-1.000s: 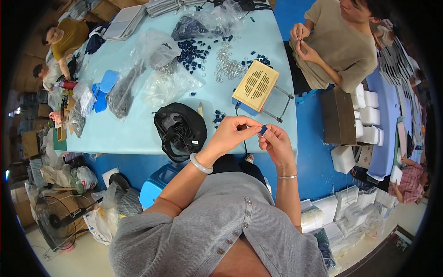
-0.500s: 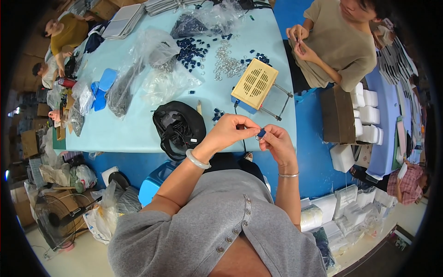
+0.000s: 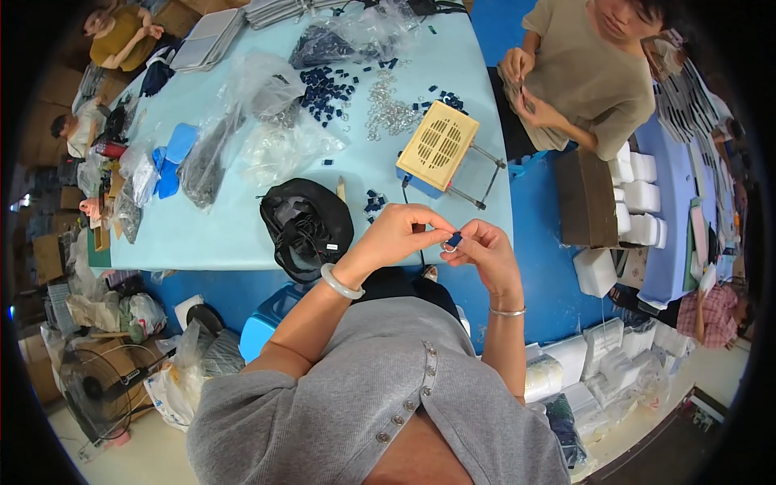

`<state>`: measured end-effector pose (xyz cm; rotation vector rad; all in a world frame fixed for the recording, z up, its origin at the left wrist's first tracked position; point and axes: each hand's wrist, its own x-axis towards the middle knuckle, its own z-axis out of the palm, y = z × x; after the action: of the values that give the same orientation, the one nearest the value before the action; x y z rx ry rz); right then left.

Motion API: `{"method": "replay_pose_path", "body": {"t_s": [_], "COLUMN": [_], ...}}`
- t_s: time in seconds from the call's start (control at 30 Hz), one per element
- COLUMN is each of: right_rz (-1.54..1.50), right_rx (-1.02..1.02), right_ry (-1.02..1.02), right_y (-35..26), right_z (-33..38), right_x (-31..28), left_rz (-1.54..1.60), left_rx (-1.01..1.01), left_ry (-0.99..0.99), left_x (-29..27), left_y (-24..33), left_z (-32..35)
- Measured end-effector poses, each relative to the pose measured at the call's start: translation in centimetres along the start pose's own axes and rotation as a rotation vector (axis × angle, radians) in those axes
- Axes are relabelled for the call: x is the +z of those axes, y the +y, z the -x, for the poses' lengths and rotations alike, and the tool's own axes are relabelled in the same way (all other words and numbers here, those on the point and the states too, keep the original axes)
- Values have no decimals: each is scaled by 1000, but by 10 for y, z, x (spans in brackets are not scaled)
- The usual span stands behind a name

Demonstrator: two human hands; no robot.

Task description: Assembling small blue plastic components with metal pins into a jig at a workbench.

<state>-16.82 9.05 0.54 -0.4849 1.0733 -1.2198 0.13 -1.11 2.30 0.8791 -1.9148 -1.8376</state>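
We hold a small dark blue piece [image 3: 453, 239] between our two hands, over the near edge of the worktop [image 3: 194, 238], toward its near right corner. Our left hand [image 3: 398, 236] is narrowed, thumb and forefinger pinching the piece from the left; our right hand [image 3: 493, 257] grips it from the other side with bent fingers. A pale ring [image 3: 447, 248] shows at its lower side, though we cannot tell whether it passes through. Left of our hands, a black mesh bag [image 3: 305, 230] lies by the near edge; a cream-topped box [image 3: 440, 145] stands near the right edge. Farther in, toward the far edge, we see scattered dark blue pieces [image 3: 326, 93] beside a heap of rings [image 3: 391, 105].
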Motion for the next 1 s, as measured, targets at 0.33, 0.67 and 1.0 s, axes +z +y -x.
{"method": "replay_pose_path", "body": {"t_s": [0.33,0.67,1.0], "right_rz": [289,161,190], "right_rx": [-155,-324,-463], "right_ry": [259,328,357], "right_y": [-5,1,11], "right_z": [6,5,1], "right_x": [25,42,40], "left_rz": [-198,-292,-271], "left_rx": [77,252,366], "left_ry": [165,403,421], "left_x": [8,16,18], "left_y": [7,7,4], "left_z": [0,3,4]}}
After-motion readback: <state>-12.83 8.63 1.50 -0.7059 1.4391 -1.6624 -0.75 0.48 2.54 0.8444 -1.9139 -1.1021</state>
